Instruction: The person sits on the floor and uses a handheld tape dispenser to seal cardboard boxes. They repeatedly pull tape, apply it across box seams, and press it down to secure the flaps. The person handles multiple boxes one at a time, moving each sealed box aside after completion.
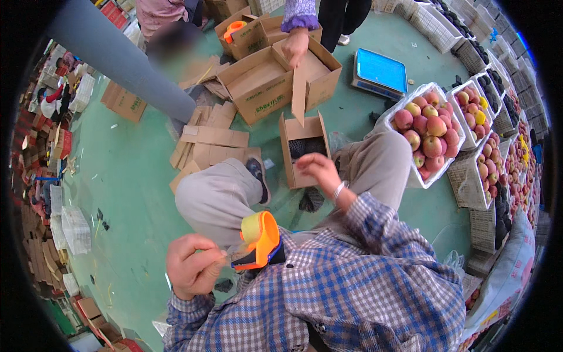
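Note:
My left hand is at the lower left, thumb and forefinger pinched on what looks like the clear end of packing tape. Beside those fingertips, an orange tape dispenser with a yellowish roll is tilted at my lap against the plaid shirt. My right hand, slightly blurred, is over the near right part of a small open cardboard box, fingers spread and holding nothing visible. Dark mesh foam sleeves lie in this box; its contents under the hand are hidden. Another dark sleeve lies on the floor near it.
Ahead, a co-worker's hand touches a cardboard divider at larger open boxes. Flattened cardboard lies left of the small box. A blue-topped scale and crates of apples stand right. A grey post slants at upper left.

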Motion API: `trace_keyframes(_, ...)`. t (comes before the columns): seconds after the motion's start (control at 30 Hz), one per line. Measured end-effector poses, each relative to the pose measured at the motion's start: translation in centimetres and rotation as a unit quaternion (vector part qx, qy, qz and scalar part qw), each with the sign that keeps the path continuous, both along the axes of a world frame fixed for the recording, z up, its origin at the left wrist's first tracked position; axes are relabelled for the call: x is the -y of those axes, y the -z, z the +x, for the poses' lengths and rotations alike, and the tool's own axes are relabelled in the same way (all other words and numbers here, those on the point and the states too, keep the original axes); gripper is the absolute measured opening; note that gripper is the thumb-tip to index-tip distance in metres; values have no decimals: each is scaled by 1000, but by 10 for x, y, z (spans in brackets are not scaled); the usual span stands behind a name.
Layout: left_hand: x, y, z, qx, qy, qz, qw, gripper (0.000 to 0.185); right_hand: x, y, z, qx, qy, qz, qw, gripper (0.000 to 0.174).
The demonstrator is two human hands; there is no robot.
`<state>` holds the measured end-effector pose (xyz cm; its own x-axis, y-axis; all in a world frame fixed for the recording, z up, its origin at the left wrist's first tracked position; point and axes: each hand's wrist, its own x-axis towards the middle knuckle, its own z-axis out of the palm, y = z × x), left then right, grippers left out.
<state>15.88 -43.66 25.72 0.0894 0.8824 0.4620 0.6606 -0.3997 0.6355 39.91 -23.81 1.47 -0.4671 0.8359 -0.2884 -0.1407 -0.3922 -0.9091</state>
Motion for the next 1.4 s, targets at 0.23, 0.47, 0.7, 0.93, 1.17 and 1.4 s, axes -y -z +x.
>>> trace_keyframes(0.23,-15,29,-10,86,-27,-26,996,15,-67,108,-17,631,-344,307,623,30)
trace_keyframes(0.47,-27,43,-16,146,-48,-50,987,14,-33,71,11,605,-453,312,576,27)
trace_keyframes(0.7,-43,50,-16,147,-23,-56,987,14,-5,98,0,568,-570,201,559,29)
trace_keyframes(0.93,-52,53,-14,144,-15,-66,987,13,-3,130,-17,440,-233,137,856,43)
trace_keyframes(1.17,-52,55,-11,171,-18,-59,983,14,26,141,-46,317,-107,265,905,67)
trace_keyframes(1.4,-54,52,-15,139,-18,-59,988,14,51,133,-50,358,-122,264,887,72)
